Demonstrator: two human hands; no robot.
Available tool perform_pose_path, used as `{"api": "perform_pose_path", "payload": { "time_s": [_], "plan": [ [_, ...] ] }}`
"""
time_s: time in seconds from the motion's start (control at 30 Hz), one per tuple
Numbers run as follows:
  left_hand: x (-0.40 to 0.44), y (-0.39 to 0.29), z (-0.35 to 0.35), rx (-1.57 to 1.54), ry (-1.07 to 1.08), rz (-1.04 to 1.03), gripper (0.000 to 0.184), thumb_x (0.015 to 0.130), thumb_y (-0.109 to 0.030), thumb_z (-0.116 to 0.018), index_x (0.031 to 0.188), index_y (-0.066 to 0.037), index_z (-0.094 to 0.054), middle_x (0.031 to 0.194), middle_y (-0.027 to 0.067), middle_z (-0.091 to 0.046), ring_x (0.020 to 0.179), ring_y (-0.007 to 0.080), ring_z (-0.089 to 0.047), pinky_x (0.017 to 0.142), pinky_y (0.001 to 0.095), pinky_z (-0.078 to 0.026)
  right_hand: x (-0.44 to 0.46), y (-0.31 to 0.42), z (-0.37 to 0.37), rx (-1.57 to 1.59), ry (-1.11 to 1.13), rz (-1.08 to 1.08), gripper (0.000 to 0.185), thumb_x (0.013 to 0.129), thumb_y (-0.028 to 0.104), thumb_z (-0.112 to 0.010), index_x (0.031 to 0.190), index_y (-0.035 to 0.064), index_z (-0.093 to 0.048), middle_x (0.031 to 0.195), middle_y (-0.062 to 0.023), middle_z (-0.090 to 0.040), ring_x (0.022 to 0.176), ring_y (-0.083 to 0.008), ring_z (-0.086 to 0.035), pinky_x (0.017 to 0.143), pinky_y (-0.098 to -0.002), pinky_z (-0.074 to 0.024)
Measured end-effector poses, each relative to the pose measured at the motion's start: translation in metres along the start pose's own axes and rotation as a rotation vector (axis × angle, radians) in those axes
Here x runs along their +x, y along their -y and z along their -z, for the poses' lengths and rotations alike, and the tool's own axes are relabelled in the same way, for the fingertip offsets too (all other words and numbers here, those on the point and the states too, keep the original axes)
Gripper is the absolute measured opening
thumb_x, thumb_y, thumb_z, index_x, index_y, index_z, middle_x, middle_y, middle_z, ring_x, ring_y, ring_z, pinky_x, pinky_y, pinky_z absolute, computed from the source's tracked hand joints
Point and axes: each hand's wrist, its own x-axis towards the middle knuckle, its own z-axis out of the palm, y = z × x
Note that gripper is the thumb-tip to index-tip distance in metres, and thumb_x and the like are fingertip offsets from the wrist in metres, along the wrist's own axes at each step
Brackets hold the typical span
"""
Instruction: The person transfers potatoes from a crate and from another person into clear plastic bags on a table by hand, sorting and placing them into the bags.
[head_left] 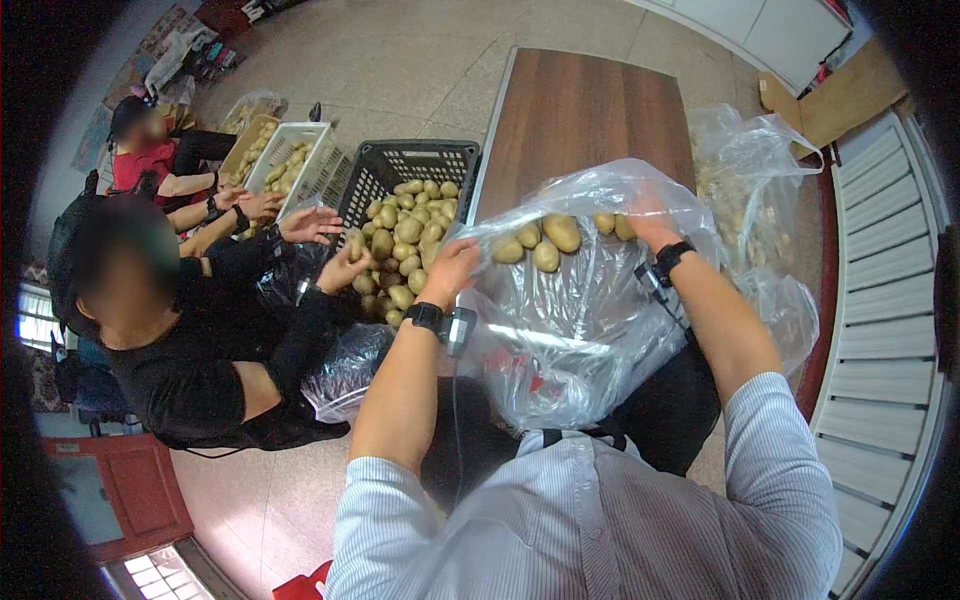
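A large clear plastic bag (pixel 590 300) lies across my lap and the near end of the brown table, its mouth spread wide. At its left rim, my left hand (pixel 453 270) is closed on the film. Through the plastic on the right shows my right hand (pixel 652 222), its fingers blurred by the film, so their grip is unclear. Beside that hand sits a potato (pixel 624 227). Several more potatoes (pixel 562 233) lie in a row within the bag's outline. Each of my wrists carries a black strap with a small device.
To the left, a black crate (pixel 415 150) is full of potatoes. A co-worker's hand (pixel 343 272) holds a potato over it. White crates (pixel 315 140) and a second person are farther left. The brown table (pixel 590 120) extends ahead; filled clear bags (pixel 745 180) stand right.
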Motion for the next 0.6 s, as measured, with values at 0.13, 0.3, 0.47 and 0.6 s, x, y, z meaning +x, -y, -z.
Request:
{"api": "perform_pose_path", "payload": {
  "time_s": [0.13, 0.3, 0.47, 0.6],
  "plan": [
    [0.000, -0.013, -0.007, -0.369, 0.010, 0.179, 0.038, 0.094, -0.028, -0.061, 0.129, -0.014, -0.053, 0.121, 0.0032, -0.054, 0.104, 0.0224, -0.060, 0.080, 0.0373, -0.053, -0.031, 0.025, -0.013, -0.010, 0.046, -0.077, 0.038, 0.094, 0.027, -0.045, 0.123, 0.0054, -0.058, 0.128, -0.0244, -0.055, 0.120, -0.0405, -0.051, 0.102, -0.0486, -0.0396],
    [-0.009, -0.032, -0.014, -0.345, -0.039, 0.237, 0.045, 0.094, -0.027, -0.060, 0.132, -0.006, -0.046, 0.124, 0.0093, -0.055, 0.101, 0.0269, -0.062, 0.080, 0.0401, -0.054, -0.035, 0.040, -0.021, -0.137, 0.334, -0.122, 0.035, 0.092, 0.028, -0.042, 0.115, 0.0099, -0.061, 0.112, -0.0202, -0.064, 0.102, -0.0397, -0.062, 0.088, -0.0501, -0.0481],
    [-0.008, -0.031, -0.013, -0.380, 0.022, 0.261, 0.042, 0.095, -0.027, -0.059, 0.128, -0.003, -0.046, 0.118, 0.0118, -0.059, 0.093, 0.0260, -0.065, 0.078, 0.0383, -0.055, -0.040, 0.048, -0.014, -0.218, 0.448, -0.169, 0.037, 0.091, 0.026, -0.043, 0.122, 0.0150, -0.059, 0.116, -0.0186, -0.064, 0.107, -0.0365, -0.062, 0.090, -0.0490, -0.0483],
    [-0.007, -0.032, -0.017, -0.414, 0.083, 0.234, 0.037, 0.096, -0.026, -0.058, 0.124, -0.005, -0.048, 0.113, 0.0113, -0.061, 0.087, 0.0251, -0.066, 0.076, 0.0370, -0.056, -0.044, 0.049, -0.011, -0.253, 0.408, -0.172, 0.039, 0.089, 0.024, -0.044, 0.122, 0.0124, -0.060, 0.117, -0.0195, -0.064, 0.110, -0.0366, -0.061, 0.092, -0.0485, -0.0472]
  ]
}}
